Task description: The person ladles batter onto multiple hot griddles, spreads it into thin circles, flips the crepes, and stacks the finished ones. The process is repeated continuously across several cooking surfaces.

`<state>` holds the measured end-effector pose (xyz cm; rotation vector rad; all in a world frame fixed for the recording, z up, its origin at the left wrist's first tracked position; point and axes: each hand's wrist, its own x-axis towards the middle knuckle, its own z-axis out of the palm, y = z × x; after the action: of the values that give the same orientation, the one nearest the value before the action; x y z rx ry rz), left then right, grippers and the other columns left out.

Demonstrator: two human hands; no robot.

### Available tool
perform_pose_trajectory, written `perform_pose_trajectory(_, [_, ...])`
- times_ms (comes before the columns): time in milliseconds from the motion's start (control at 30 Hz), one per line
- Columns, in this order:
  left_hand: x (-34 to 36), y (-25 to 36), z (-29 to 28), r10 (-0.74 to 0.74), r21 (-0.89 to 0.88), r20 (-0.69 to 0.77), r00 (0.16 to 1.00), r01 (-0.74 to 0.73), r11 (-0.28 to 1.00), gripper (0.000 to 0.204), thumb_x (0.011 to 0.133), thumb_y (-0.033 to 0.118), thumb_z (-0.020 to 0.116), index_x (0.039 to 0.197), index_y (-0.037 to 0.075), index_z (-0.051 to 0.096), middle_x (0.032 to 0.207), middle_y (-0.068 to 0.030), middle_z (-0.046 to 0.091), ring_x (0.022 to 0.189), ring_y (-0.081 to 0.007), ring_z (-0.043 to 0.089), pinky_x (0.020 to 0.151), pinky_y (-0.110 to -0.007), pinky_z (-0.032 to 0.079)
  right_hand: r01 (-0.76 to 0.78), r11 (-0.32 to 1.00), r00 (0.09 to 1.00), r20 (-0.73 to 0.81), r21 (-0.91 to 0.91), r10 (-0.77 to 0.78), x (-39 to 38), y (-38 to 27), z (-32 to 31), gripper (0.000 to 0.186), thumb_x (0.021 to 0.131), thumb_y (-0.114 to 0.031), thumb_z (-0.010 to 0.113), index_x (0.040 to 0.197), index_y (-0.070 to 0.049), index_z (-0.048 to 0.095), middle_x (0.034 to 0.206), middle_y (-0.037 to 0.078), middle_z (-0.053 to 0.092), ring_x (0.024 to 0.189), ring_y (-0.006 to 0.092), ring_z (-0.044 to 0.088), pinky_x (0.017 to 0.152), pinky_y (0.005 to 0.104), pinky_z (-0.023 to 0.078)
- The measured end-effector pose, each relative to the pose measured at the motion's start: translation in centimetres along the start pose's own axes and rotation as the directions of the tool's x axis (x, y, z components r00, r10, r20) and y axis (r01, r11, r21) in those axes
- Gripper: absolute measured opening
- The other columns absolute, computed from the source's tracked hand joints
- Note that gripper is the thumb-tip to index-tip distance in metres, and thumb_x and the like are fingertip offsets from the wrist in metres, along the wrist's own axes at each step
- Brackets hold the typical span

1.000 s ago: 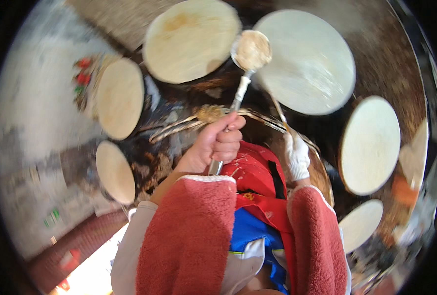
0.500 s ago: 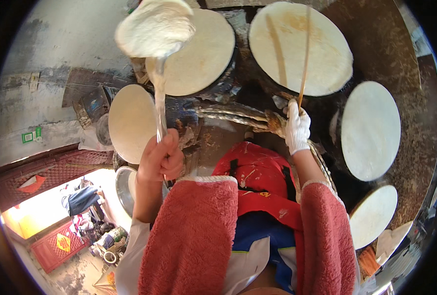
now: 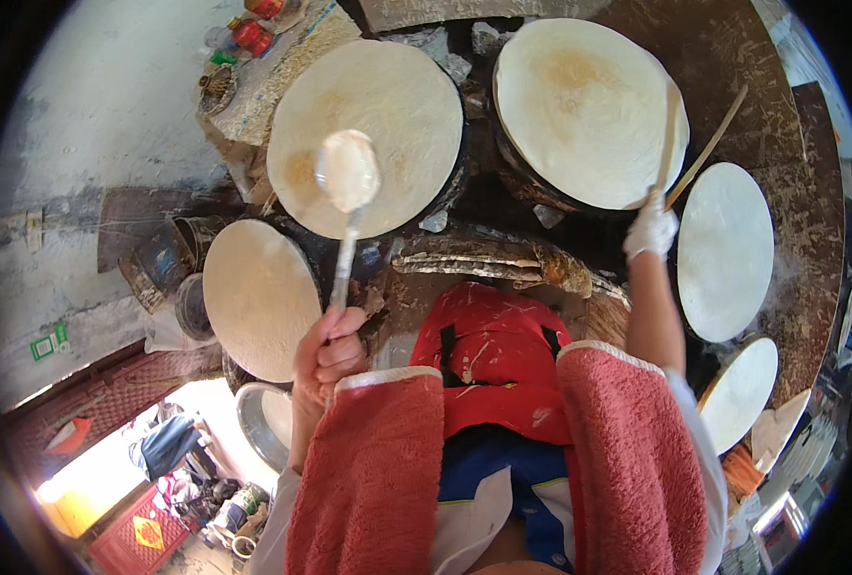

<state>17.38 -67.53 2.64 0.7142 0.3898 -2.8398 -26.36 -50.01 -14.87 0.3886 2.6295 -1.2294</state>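
My left hand (image 3: 330, 350) is closed around the handle of a ladle (image 3: 347, 171). Its rounded end, coated with pale batter and slightly blurred, hangs over the back-left pancake (image 3: 388, 101), a large pale round with light brown patches. In a white knitted glove, my right hand (image 3: 652, 228) grips a thin wooden stick (image 3: 713, 146) that slants up to the right. That hand is at the near edge of the back-right pancake (image 3: 579, 105), which has a browned patch. Whether the glove touches the pancake I cannot tell.
More pale rounds lie at the left (image 3: 258, 297), right (image 3: 725, 249) and lower right (image 3: 740, 395) of the ring. A metal basin (image 3: 253, 422) stands at lower left. Bundled strips (image 3: 483, 261) cross in front of the red apron (image 3: 488, 335). Red-topped bottles (image 3: 252, 36) stand at back left.
The ladle has come down and nearer over the back-left pancake, and its batter mass looks smaller. My right hand moved right, and the stick tipped from near upright to slanting right. The view shifted.
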Motion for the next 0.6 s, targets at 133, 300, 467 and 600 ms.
perform_pose_trajectory(133, [-2.4,1.3,1.8,0.153,0.253,0.295,0.943,-0.231,0.939,0.032,0.104,0.029,0.037,0.077,0.011,0.032,0.044,0.0052,0.025,0.032,-0.0036,0.02,0.025,-0.022,0.015,0.304,0.952,0.953,-0.021,0.043,-0.303,3.1,-4.7,-2.7,0.053,0.085,-0.045,0.065,0.096,0.006,0.065,0.083,0.023,0.068,0.078,0.0352,0.065,0.074,0.0416,0.05])
perform_pose_trajectory(300, [-2.3,1.2,3.6,0.313,0.812,-0.019,0.949,-0.168,0.559,0.032,0.102,0.031,0.04,0.076,0.013,0.035,0.044,0.0058,0.025,0.032,-0.0039,0.019,0.028,-0.022,0.013,0.74,0.596,0.667,0.447,-0.311,-0.596,-6.6,-4.4,2.2,0.049,0.078,-0.043,0.073,0.103,-0.004,0.059,0.097,0.021,0.063,0.086,0.0378,0.065,0.074,0.0447,0.052])
perform_pose_trajectory(467, [1.6,2.1,2.3,-0.034,0.323,-0.268,0.963,0.123,0.939,0.032,0.102,0.033,0.041,0.077,0.015,0.037,0.047,0.0091,0.023,0.033,-0.0018,0.018,0.026,-0.02,0.016,0.839,0.415,0.543,0.58,-0.351,-0.607,-9.0,-5.3,4.9,0.041,0.081,-0.032,0.069,0.114,-0.01,0.057,0.103,0.016,0.059,0.089,0.0371,0.063,0.075,0.0444,0.053])
perform_pose_trajectory(600, [2.6,1.6,0.6,0.076,0.332,-0.299,0.951,0.029,0.943,0.03,0.102,0.034,0.042,0.078,0.016,0.038,0.05,0.0099,0.02,0.036,-0.0016,0.017,0.03,-0.019,0.013,0.901,0.323,0.434,0.59,-0.29,-0.681,-7.8,-7.3,4.4,0.021,0.085,-0.025,0.063,0.102,-0.012,0.061,0.1,0.013,0.06,0.08,0.0339,0.065,0.069,0.0439,0.054])
